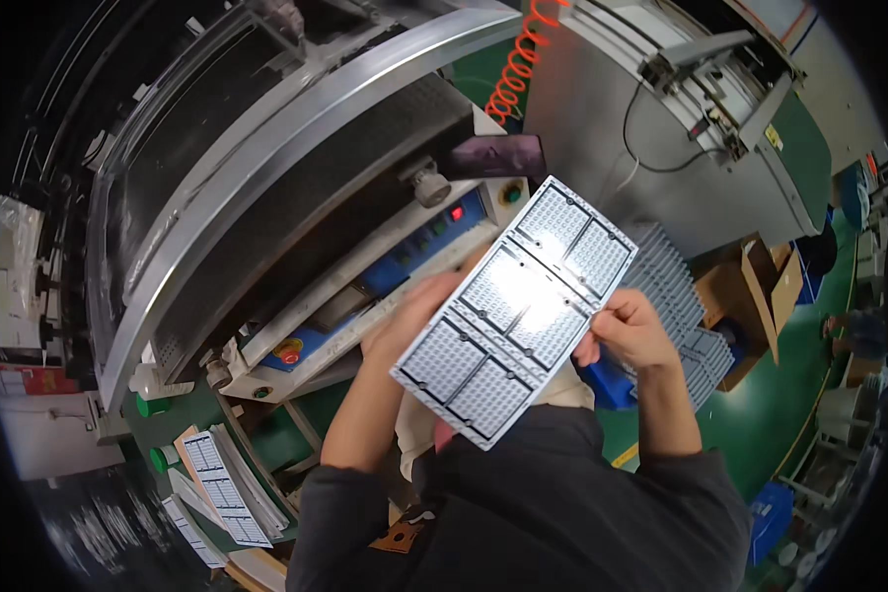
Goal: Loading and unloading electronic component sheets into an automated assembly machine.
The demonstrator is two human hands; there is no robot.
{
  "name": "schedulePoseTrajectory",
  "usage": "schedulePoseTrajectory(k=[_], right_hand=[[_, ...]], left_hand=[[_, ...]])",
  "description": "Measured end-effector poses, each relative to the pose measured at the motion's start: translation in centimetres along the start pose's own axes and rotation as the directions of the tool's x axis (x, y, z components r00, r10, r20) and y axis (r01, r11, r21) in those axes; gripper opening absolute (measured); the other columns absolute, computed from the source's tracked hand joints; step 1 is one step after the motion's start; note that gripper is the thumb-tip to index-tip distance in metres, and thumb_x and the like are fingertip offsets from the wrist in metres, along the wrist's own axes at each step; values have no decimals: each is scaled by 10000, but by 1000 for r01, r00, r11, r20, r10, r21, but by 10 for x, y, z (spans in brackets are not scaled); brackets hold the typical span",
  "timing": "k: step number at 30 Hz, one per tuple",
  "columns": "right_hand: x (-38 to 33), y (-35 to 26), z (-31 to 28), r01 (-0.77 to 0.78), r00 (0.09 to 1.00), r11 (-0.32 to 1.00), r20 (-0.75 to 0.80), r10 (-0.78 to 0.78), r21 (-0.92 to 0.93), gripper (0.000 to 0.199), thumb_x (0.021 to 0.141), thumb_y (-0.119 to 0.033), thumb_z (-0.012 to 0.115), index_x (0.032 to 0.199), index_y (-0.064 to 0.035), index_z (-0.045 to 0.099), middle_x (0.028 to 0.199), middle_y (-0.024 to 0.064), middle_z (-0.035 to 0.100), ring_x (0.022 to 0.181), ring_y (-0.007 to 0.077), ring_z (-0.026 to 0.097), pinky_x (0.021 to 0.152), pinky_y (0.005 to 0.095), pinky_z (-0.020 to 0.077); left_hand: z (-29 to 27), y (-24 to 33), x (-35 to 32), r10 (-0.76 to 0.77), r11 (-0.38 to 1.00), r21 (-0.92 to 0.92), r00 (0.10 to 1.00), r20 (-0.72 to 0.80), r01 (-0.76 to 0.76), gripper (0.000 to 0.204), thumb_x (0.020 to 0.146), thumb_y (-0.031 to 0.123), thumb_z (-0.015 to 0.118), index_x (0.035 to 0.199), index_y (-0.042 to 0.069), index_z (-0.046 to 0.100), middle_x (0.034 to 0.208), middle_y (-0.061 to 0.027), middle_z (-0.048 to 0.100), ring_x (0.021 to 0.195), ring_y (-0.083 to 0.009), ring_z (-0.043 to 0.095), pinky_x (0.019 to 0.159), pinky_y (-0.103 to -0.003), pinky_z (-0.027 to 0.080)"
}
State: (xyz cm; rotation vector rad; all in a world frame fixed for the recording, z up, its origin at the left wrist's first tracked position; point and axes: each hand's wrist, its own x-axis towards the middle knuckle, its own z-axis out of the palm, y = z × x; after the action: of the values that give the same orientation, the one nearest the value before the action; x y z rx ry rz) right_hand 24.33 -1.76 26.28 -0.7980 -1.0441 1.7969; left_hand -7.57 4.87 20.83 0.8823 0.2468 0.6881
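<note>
So the main thing here is a white panel (508, 252) covered in rows of little round dots, split up by black lines, held up at a slant in front of the person's chest. A big patch of glare sits on the middle, so any mark or scuff under there could easily get missed.

The right hand (633, 331) is closed on the right edge, thumb on the face and fingers curled in by the rim. It's a pretty small pinch, so if that thumb slips I'd expect the panel to swing or drop. The left hand (414, 308) is at the opposite edge with its fingers tucked behind, so I can't tell how closed it is or how firmly it's gripping. If it's only propping the back, the right hand is doing most of the work.

Just past the left hand is a machine's control strip (395, 259) with a red button (288, 352) near its lower end. Careless elbow or panel corner, and something could get bumped. The metal knob (430, 185) sticks out too, so a quick turn might chip a corner.

Over on the right there's a stack of grey slats (666, 281) and an open cardboard box (755, 296). Similar panels (229, 483) lean at lower left; one knock could tip them.
</note>
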Motion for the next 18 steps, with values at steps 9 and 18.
schedulePoseTrajectory(k=[9,18], right_hand=[[-16,25,13,90,983,989,-149,-108,-118,296,1025,-188,470,1183,46,559,754,49,630,520,72,528,474,196,424],[-36,31,50,187,945,982,-277,-174,23,408,1057,-272,384,1287,46,497,782,24,624,421,1,367,411,153,321]], left_hand=[[100,11,-37,63,994,108,961,-270,-34,444,1026,155,475,1385,-100,415,1264,-170,604,1123,-186,613,962,-290,483],[134,-2,-40,103,995,43,950,-296,-95,482,1040,195,446,1415,-98,371,1271,-155,598,1116,-169,612,949,-275,485]])
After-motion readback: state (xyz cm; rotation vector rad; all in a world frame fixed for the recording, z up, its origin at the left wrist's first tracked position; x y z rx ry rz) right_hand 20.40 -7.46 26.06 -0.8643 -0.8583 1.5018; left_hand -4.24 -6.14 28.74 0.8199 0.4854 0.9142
